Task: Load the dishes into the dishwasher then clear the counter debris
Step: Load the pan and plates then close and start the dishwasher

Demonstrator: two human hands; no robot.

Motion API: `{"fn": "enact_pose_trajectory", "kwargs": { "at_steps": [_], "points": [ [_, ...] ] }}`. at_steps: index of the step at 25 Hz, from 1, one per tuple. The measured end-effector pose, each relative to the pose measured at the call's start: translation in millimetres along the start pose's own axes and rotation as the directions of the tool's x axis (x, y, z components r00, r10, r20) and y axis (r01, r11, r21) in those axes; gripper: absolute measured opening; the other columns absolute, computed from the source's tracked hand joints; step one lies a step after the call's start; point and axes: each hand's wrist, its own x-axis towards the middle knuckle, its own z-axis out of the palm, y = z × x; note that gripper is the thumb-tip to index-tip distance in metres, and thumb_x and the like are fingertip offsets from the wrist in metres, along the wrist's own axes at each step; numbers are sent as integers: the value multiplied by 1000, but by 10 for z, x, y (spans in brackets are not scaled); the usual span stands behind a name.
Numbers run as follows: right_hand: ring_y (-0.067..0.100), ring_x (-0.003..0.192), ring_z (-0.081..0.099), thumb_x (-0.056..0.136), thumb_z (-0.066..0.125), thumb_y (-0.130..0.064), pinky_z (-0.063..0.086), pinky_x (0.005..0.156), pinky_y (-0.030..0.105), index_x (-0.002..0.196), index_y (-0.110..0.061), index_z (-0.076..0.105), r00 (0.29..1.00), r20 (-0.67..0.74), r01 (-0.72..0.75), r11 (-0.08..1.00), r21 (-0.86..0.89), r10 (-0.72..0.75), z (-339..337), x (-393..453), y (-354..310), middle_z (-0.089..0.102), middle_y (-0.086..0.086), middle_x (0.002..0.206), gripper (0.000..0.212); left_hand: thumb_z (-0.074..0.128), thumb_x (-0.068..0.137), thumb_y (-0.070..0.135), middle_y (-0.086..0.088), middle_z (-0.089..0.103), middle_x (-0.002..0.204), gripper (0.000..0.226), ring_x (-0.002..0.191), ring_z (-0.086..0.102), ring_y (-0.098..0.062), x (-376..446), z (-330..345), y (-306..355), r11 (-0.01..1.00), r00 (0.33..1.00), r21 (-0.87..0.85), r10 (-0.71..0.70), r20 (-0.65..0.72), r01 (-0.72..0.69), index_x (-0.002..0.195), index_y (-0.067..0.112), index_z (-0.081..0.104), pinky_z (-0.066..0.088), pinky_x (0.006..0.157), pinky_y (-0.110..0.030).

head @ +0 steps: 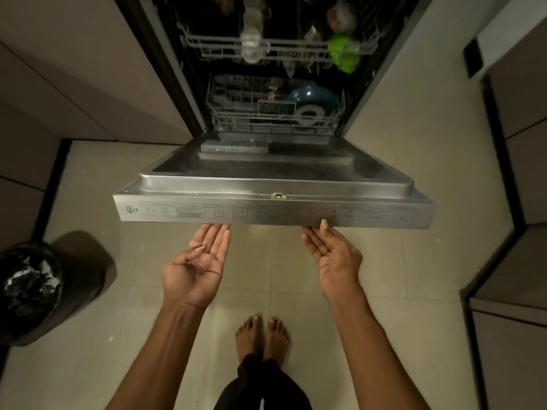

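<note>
The stainless-steel dishwasher door (275, 202) hangs partly lowered, its near edge facing the person. Both hands are palm-up beneath that edge: the left hand (196, 264) has straight fingers reaching under the lip with no grip on anything, while the right hand (333, 255) has its fingers under the edge and its thumb against the front face. Inside, the far upper wire rack (275, 47) carries a bright green cup (343, 53) on the right; the lower rack (272, 113) holds a teal bowl (309, 97). A black-lined bin (29, 288) stands on the tiled floor (414, 276), near left.
</note>
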Motion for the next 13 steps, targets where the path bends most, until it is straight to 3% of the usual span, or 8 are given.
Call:
{"fn": "enact_pose_trajectory", "kwargs": {
  "at_steps": [6,8,10,12,13],
  "points": [
    [23,61,72,81,80,-4,61,56,30,91,9,70,973,-104,186,966,-182,-207,745,36,-643,74,15,71,20,51,53,-14,-31,54,137,86,126,54,-47,154,908,197,1000,997,14,11,72,-12,139,-9,45,52,98,-52],
    [21,56,69,77,85,-9,60,56,32,83,6,72,940,-103,282,913,-296,-324,967,65,-860,73,13,66,21,43,62,-12,-31,54,136,77,126,55,-46,232,1216,265,998,995,60,23,98,-29,139,-9,44,48,104,-50],
    [23,53,68,69,92,-21,60,57,35,69,-3,70,880,-73,397,811,-430,-470,1203,117,-1119,71,8,59,28,34,75,-12,-30,57,134,63,124,57,-43,368,1543,356,973,991,217,58,118,-83,137,-10,45,45,108,-47],
    [21,52,68,60,95,-40,56,55,32,60,-11,66,803,-43,461,665,-587,-595,1447,209,-1401,68,2,54,41,34,88,-14,-26,62,130,50,120,62,-37,561,1891,449,825,970,516,155,185,-230,136,-9,47,48,106,-43],
    [18,52,67,55,94,-49,53,54,29,59,-14,66,761,-19,470,571,-673,-649,1564,255,-1539,67,-2,53,45,41,93,-12,-22,65,126,43,116,66,-31,664,2049,494,661,945,675,228,235,-327,135,-8,50,50,103,-40]
  ]
}}
